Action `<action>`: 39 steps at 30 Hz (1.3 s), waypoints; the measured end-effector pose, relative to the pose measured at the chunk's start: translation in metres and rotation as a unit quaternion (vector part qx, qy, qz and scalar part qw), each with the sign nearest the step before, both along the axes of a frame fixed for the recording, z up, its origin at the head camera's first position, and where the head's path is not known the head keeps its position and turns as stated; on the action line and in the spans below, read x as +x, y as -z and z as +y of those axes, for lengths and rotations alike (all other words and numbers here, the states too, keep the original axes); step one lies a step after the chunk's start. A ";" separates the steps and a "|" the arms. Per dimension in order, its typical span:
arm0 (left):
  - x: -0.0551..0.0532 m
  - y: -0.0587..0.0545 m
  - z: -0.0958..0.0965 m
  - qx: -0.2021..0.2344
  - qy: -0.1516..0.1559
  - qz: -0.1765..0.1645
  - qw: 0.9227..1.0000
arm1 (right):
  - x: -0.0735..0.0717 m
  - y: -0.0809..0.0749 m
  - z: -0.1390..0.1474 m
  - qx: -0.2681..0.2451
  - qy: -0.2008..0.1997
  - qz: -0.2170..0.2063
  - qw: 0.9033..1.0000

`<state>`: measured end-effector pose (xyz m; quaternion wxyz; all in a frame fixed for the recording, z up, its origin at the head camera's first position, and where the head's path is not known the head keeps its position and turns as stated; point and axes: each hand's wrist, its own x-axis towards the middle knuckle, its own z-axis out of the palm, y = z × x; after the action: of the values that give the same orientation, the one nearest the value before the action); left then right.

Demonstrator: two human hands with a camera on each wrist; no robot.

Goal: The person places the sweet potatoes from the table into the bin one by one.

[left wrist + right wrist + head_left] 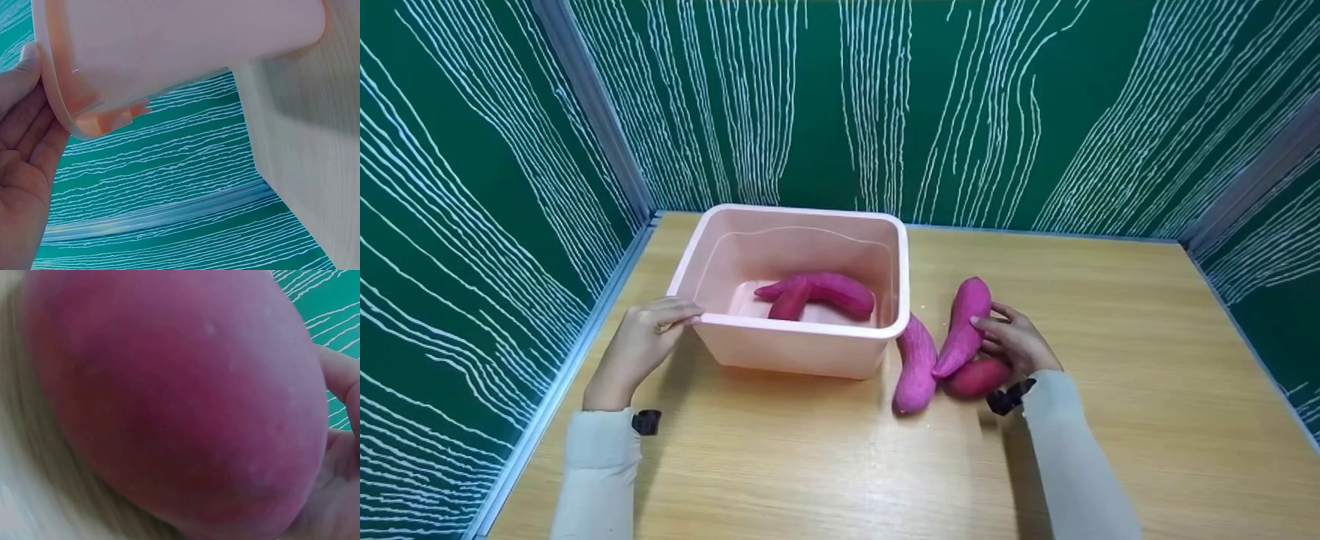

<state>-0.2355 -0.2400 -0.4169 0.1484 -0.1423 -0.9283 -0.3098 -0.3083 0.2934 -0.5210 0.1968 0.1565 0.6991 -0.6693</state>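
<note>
My left hand (641, 341) pinches the near left corner of the rim of a pink plastic bin (802, 349); the left wrist view shows thumb and fingers on either side of the rim. Inside the bin lie two pink-skinned sweet potatoes, one long and curved (844, 292) and one partly over it (790, 301). My right hand (1020, 341) grips a long sweet potato (966, 315) right of the bin, thumb on its near side. Below that hand rests a rounder, redder sweet potato (979, 377), and another (916, 371) lies against the bin's right side. A sweet potato (185, 399) fills the right wrist view.
The wooden table (825, 465) runs back to green walls (817, 112) with white wavy lines. A metal corner post (592, 97) stands behind the bin at left. Small crumbs dot the table near the sweet potatoes.
</note>
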 end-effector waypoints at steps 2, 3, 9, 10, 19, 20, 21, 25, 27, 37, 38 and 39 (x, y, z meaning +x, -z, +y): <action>0.000 0.000 0.000 0.000 -0.001 -0.003 1.000 | 0.000 0.001 0.000 -0.001 0.000 -0.001 1.000; 0.001 0.000 0.000 -0.001 -0.001 -0.001 1.000 | 0.000 0.001 0.000 0.000 0.000 -0.002 1.000; -0.001 0.002 -0.001 0.000 0.010 0.023 1.000 | 0.001 0.003 -0.001 -0.001 -0.005 0.010 1.000; -0.001 0.002 -0.001 0.002 0.012 0.027 1.000 | 0.001 0.003 -0.001 -0.002 -0.006 0.015 1.000; 0.000 0.000 -0.001 0.002 0.008 0.016 1.000 | -0.002 0.005 0.000 -0.006 -0.006 0.021 1.000; 0.000 0.000 -0.001 0.003 0.007 0.011 1.000 | -0.002 0.004 0.000 -0.006 -0.005 0.020 1.000; 0.001 0.000 0.000 0.002 0.005 0.008 1.000 | -0.002 0.004 0.000 -0.008 -0.004 0.019 1.000; 0.001 -0.001 0.000 0.004 0.003 -0.001 1.000 | -0.002 0.003 0.000 -0.014 -0.002 0.016 1.000; 0.001 -0.001 0.000 0.004 0.003 -0.001 1.000 | -0.001 0.003 0.000 -0.015 -0.004 0.015 1.000; 0.000 0.001 -0.001 0.004 0.006 0.004 1.000 | -0.002 0.002 0.002 -0.014 -0.008 0.014 1.000; 0.000 0.001 -0.001 0.005 0.007 0.008 1.000 | -0.002 0.003 0.003 -0.016 -0.005 0.011 1.000; -0.001 0.001 -0.001 0.006 0.009 0.011 1.000 | -0.002 0.003 0.003 -0.018 -0.002 0.008 1.000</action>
<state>-0.2362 -0.2410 -0.4180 0.1565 -0.1530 -0.9236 -0.3148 -0.3106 0.2964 -0.5240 0.1957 0.1460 0.6887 -0.6827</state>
